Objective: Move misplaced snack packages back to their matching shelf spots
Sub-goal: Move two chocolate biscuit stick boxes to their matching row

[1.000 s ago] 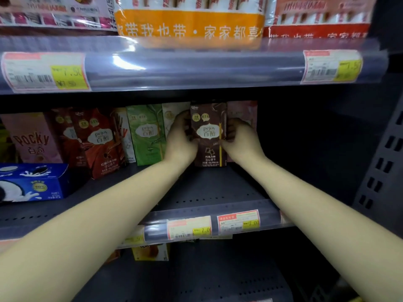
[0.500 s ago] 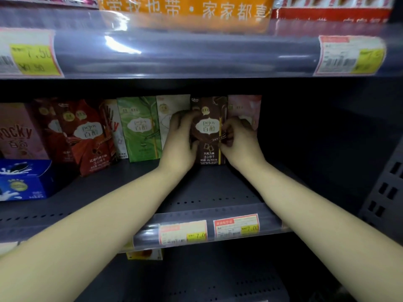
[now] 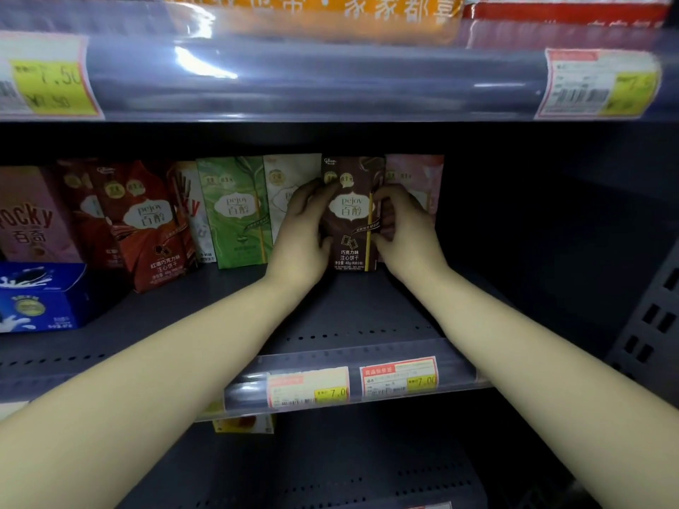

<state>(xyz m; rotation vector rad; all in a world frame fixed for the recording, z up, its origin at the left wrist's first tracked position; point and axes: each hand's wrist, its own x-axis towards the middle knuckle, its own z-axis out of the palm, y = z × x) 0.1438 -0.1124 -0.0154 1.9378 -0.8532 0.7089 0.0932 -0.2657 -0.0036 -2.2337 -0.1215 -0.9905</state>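
A dark brown Pejoy box (image 3: pixel 352 214) stands upright on the middle shelf (image 3: pixel 367 310), between a white box (image 3: pixel 286 178) and a pink box (image 3: pixel 415 174). My left hand (image 3: pixel 303 233) grips its left edge and my right hand (image 3: pixel 404 229) grips its right edge. The box's base rests on the shelf. My hands hide much of the white and pink boxes.
Left of them stand a green Pejoy box (image 3: pixel 235 211), a tilted red-brown Pejoy box (image 3: pixel 147 222), a pink Pocky box (image 3: pixel 29 218) and a blue Oreo box (image 3: pixel 36 299). Price tags (image 3: pixel 398 378) line the shelf rail. The shelf's right part is dark and bare.
Both hands have pushed the brown box a little farther back into the row and set it straighter. The camera has moved closer and tilted slightly.
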